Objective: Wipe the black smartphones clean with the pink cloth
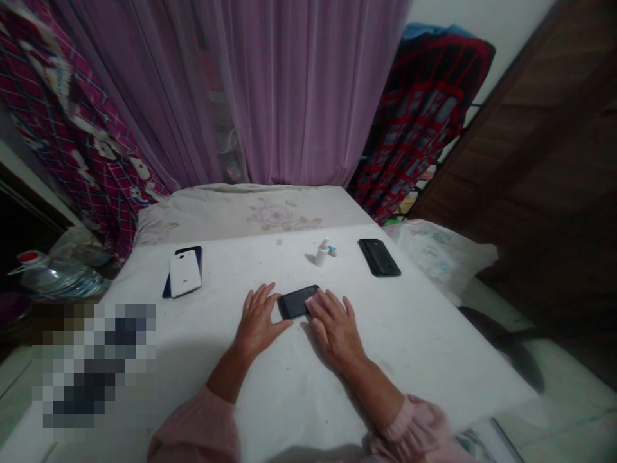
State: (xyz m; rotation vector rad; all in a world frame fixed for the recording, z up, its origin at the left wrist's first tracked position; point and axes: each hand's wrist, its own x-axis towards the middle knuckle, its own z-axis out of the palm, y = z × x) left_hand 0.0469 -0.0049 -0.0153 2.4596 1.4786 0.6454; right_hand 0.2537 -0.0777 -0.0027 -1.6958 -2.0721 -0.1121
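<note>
A black smartphone (295, 303) lies flat on the white-covered table, its dark screen facing up. My left hand (258, 320) steadies the phone's left end, the thumb at the near corner and the forefinger at the far one, with the other fingers spread. Under the fingertips of my right hand (337, 328) a small pink cloth (311, 301) is pressed on the right part of the screen. Most of the cloth is hidden by the fingers. Just beyond the phone stands a white spray bottle (321, 253), with a small blue and white item (332, 251) beside it.
At the left, a white phone (186, 273) rests on a dark blue one. Black phones (380, 257) lie stacked at the right. A small pale square (279, 242) sits at the back of the table (409, 347). Pixelation covers something at the front left. A water bottle (58, 273) stands beyond the left edge.
</note>
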